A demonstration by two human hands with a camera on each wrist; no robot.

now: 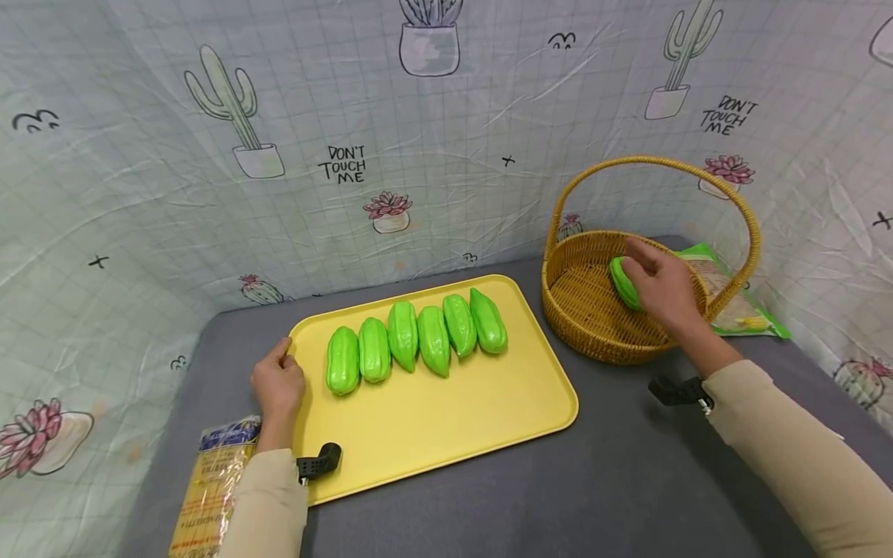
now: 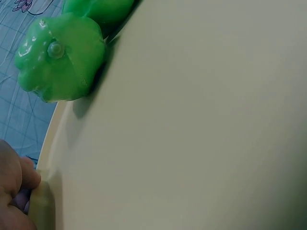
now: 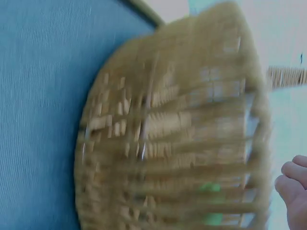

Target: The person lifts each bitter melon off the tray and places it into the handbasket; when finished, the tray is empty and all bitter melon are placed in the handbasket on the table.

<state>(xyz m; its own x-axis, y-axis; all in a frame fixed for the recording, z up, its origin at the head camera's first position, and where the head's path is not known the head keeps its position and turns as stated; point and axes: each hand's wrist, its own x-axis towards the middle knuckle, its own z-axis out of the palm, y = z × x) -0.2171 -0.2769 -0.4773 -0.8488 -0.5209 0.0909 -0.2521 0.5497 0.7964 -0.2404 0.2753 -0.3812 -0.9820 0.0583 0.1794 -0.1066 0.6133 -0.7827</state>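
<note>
Where the grey worktop comes nearest the viewer, a clear packet of yellow noodles is seen lying just left of the yellow tray, beside the beige left sleeve. The left hand is laid against the tray's left rim, fingers curled over the edge; in the left wrist view a fingertip is seen pressed on that rim, so the grip is closed on the tray itself. On the tray, towards its far half, six green toy gourds are set in a row, side by side and touching, the row rising from the left towards the far right corner. The leftmost gourd is shown end-on in the left wrist view, close to the tray's rim.

To the right of the tray, just apart from its far right corner, a wicker basket with a tall hoop handle is stood on the worktop. The right hand is reached inside the basket, and a seventh green gourd is gripped between its fingers and thumb, above the basket's floor. In the right wrist view the basket wall is blurred. Behind the basket, a green-edged food packet is seen lying flat. A cactus-print cloth is hung around the far side of the worktop.
</note>
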